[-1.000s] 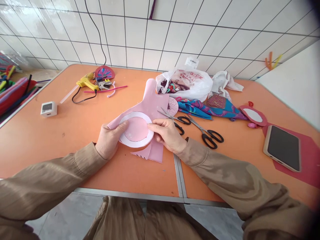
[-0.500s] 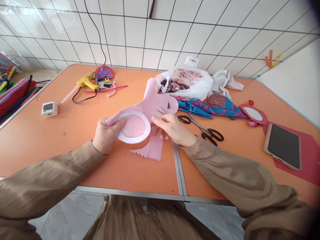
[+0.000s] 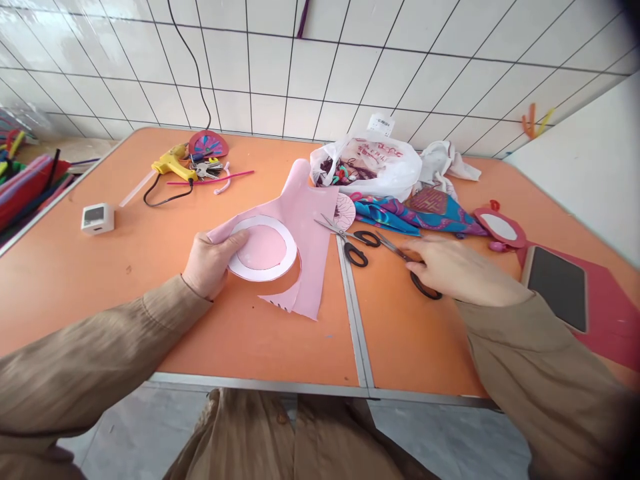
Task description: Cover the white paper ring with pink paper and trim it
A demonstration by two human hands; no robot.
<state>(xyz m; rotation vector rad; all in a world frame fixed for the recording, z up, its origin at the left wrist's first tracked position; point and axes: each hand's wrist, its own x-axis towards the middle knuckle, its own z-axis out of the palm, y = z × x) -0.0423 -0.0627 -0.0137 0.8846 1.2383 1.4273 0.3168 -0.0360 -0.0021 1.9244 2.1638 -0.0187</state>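
Observation:
My left hand (image 3: 210, 261) pinches a white ring (image 3: 287, 250) together with the left edge of a pink craft sheet (image 3: 313, 230). Pink shows through the middle of the ring, and a curved cut-out edge runs beside it. On the right, my right hand (image 3: 457, 268) has its thumb and fingers closed around the middle of a pair of scissors (image 3: 395, 247); one black handle loop shows below the hand, the other is hidden. A smaller pair of scissors (image 3: 356, 255) lies with its blades over the sheet's right edge. A round piece with dark lines (image 3: 345, 211) sticks out beside the sheet.
A white plastic bag (image 3: 390, 170) and patterned blue fabric (image 3: 390, 215) lie at the back. To the right are a red-rimmed oval piece (image 3: 501, 227) and a phone (image 3: 556, 287) on red sheet. A yellow glue gun (image 3: 173, 165) and small white device (image 3: 98, 219) are at left.
My right hand has moved right, away from the pink sheet to the larger scissors. The smaller scissors now lie on the table. My left hand still holds the ring and sheet.

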